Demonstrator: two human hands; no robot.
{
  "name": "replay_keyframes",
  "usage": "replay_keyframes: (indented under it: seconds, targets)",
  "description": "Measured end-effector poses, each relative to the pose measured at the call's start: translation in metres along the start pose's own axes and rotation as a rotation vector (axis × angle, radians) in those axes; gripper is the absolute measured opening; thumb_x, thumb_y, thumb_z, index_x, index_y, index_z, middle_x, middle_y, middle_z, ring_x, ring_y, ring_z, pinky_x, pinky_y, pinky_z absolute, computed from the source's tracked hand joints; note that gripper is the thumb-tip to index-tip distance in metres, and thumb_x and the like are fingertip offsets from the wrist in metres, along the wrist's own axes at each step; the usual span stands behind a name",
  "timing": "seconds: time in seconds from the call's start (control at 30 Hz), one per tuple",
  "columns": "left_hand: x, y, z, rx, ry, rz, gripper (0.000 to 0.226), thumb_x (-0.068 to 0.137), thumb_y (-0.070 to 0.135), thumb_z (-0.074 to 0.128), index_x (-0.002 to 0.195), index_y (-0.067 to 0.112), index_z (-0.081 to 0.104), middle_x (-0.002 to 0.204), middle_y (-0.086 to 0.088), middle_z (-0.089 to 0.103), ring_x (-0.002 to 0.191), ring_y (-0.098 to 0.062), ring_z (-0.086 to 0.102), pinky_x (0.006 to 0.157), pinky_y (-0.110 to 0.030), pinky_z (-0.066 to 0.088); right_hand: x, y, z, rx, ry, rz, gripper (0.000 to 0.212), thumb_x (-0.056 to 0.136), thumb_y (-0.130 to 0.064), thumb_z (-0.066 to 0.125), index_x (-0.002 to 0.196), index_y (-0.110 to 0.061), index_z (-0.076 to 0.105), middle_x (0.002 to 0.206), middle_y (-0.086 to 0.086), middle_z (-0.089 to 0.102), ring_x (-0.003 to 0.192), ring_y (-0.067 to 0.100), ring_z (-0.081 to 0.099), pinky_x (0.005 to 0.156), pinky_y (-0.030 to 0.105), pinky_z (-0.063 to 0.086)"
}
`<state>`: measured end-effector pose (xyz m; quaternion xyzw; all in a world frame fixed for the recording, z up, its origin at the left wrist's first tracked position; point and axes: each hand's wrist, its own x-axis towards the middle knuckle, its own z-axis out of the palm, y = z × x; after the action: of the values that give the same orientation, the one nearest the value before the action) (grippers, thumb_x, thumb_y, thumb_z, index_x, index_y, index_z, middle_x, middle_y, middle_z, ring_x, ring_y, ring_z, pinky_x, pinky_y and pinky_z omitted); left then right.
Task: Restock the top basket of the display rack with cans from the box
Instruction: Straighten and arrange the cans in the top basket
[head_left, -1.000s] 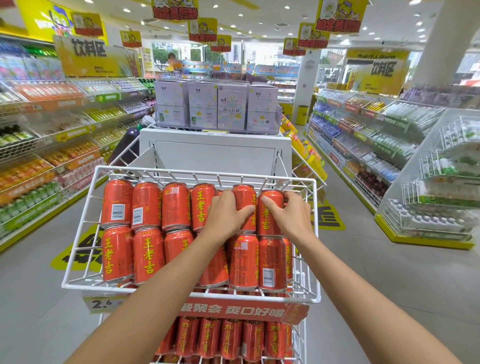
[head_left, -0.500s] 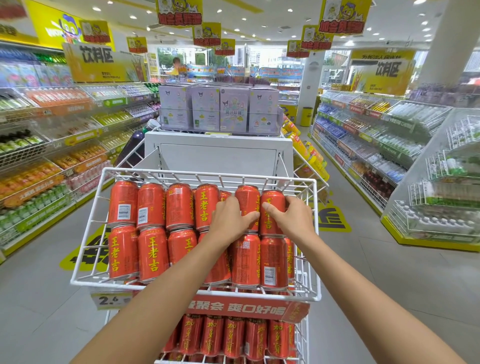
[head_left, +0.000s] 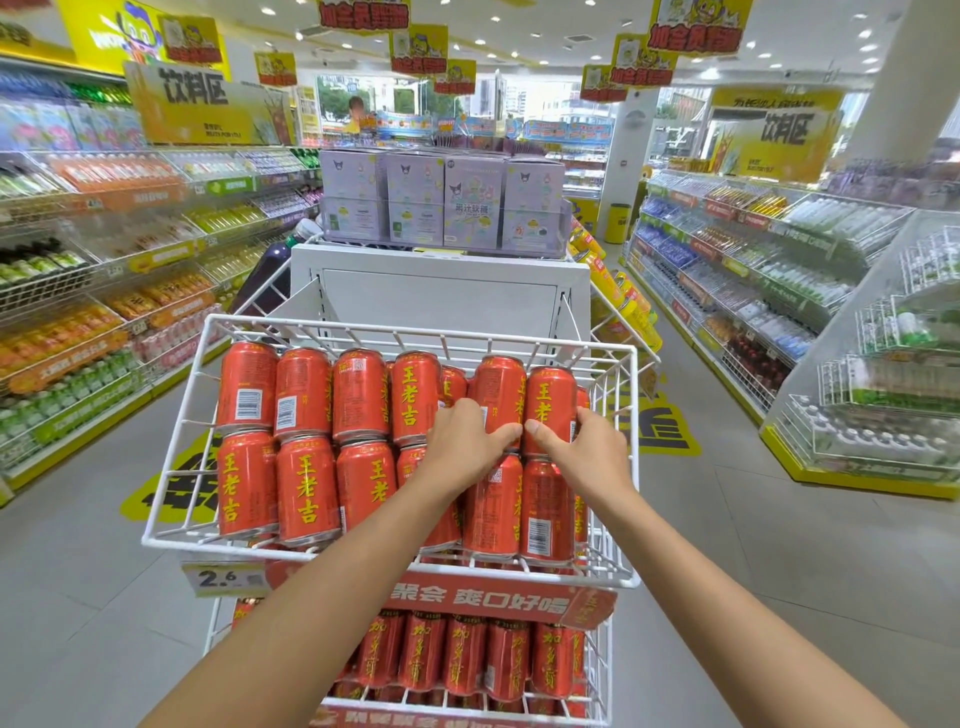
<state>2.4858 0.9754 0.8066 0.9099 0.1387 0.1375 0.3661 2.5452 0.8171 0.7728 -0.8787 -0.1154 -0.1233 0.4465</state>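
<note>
The store aisle ran away to the far end, with stocked drink shelves (head_left: 104, 270) on the left and more shelves (head_left: 753, 270) on the right, leaving a floor lane on either side of the white display rack (head_left: 439, 306), which stood in the middle. Purple cartons (head_left: 441, 202) sat stacked on the rack's far top, out of the way of the work. The top basket (head_left: 415, 335), white wire and open to the near side, held red cans (head_left: 306, 441) lying on their sides in a far row and a near row. Most had their labels turned up, probably so a shopper reads the brand from above. Below it a red banner (head_left: 498, 603) and a price tag (head_left: 223, 577) fronted the lower basket's cans (head_left: 467, 660), which stood upright. The box named in the task was not in view. Both hands worked the basket's far right corner, which looked like the last part to fill. The left hand (head_left: 462, 441) lay over the next can (head_left: 498, 384), fingers curled close together round its side to hold it in line. The right hand (head_left: 592, 452) gripped the end can (head_left: 548, 400), its thumb on the near left face and its fingers wrapped over the right side by the basket wall. That grip was likely for seating the can snugly against its neighbour.
</note>
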Motion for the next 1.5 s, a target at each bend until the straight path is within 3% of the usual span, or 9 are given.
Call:
replay_keyframes:
  seconds: [0.13,0.3,0.43,0.67,0.9,1.07,1.23,1.4,1.5]
  targets:
    - [-0.005,0.0,-0.001,-0.043,0.01,-0.012,0.036,0.09,0.046,0.072,0.079,0.017,0.052,0.08,0.001,0.061,0.076,-0.02,0.06,0.059,-0.03,0.042,-0.007,0.002,0.003,-0.003,0.013,-0.003,0.036,0.089,-0.056,0.073,0.1,-0.022,0.07,0.087,-0.005,0.071,0.09,0.023,0.066,0.076,0.035,0.047]
    - [-0.007,0.0,-0.001,-0.04,0.006,-0.001,0.036,0.091,0.047,0.07,0.081,0.016,0.055,0.086,-0.002,0.067,0.078,-0.021,0.064,0.057,-0.029,0.045,-0.011,0.005,0.006,0.0,0.011,0.034,0.039,0.088,-0.059,0.071,0.099,-0.022,0.072,0.089,-0.004,0.074,0.088,0.021,0.067,0.072,0.033,0.041]
    - [-0.007,-0.001,0.0,-0.033,0.004,-0.01,0.037,0.091,0.046,0.069,0.09,0.011,0.056,0.093,-0.005,0.065,0.085,-0.025,0.061,0.068,-0.031,0.043,-0.018,0.012,0.011,0.067,-0.013,0.103,0.045,0.084,-0.066,0.071,0.094,-0.023,0.072,0.084,-0.004,0.074,0.086,0.02,0.07,0.077,0.04,0.057]
    - [-0.005,-0.002,0.009,-0.064,-0.02,-0.045,0.043,0.092,0.044,0.068,0.113,0.008,0.057,0.107,-0.01,0.068,0.098,-0.031,0.067,0.084,-0.042,0.057,-0.022,0.012,0.012,0.072,-0.021,0.091,0.038,0.086,-0.06,0.073,0.101,-0.025,0.072,0.089,-0.006,0.075,0.088,0.016,0.071,0.079,0.037,0.057]
    - [-0.003,0.002,0.012,-0.068,-0.007,-0.049,0.039,0.088,0.043,0.073,0.103,0.011,0.057,0.104,-0.01,0.066,0.096,-0.033,0.067,0.084,-0.046,0.058,-0.018,0.015,0.006,0.073,-0.004,0.105,0.032,0.086,-0.056,0.076,0.089,-0.024,0.071,0.082,-0.005,0.075,0.081,0.017,0.071,0.074,0.04,0.059]
    - [-0.004,0.006,0.017,-0.102,0.011,-0.077,0.036,0.089,0.04,0.073,0.103,0.012,0.054,0.107,-0.01,0.065,0.099,-0.033,0.065,0.086,-0.047,0.057,-0.017,0.003,-0.001,-0.007,-0.004,0.095,0.038,0.088,-0.052,0.076,0.076,-0.019,0.062,0.072,-0.002,0.067,0.069,0.019,0.062,0.053,0.029,0.041]
    - [-0.005,0.004,0.02,-0.086,0.034,-0.069,0.038,0.088,0.044,0.073,0.093,0.012,0.055,0.094,-0.008,0.067,0.086,-0.031,0.068,0.069,-0.036,0.054,-0.017,-0.01,-0.009,-0.113,-0.017,0.057,0.062,0.087,-0.055,0.077,0.055,-0.02,0.037,0.049,-0.005,0.043,0.05,0.017,0.041,0.046,0.03,0.027]
    - [-0.006,0.001,0.018,0.004,0.002,-0.031,0.05,0.088,0.051,0.071,0.105,0.005,0.058,0.104,-0.014,0.069,0.095,-0.036,0.067,0.074,-0.039,0.051,-0.021,-0.002,-0.004,-0.124,-0.026,0.128,0.058,0.088,-0.061,0.071,0.065,-0.011,0.052,0.065,0.007,0.062,0.068,0.03,0.06,0.054,0.038,0.039]
    - [-0.006,0.002,0.021,0.001,-0.016,-0.032,0.053,0.088,0.054,0.069,0.106,0.005,0.059,0.105,-0.015,0.07,0.096,-0.036,0.067,0.077,-0.041,0.054,-0.019,0.0,-0.005,-0.128,-0.039,0.137,0.058,0.089,-0.061,0.069,0.065,-0.011,0.051,0.064,0.007,0.059,0.068,0.031,0.06,0.057,0.04,0.043]
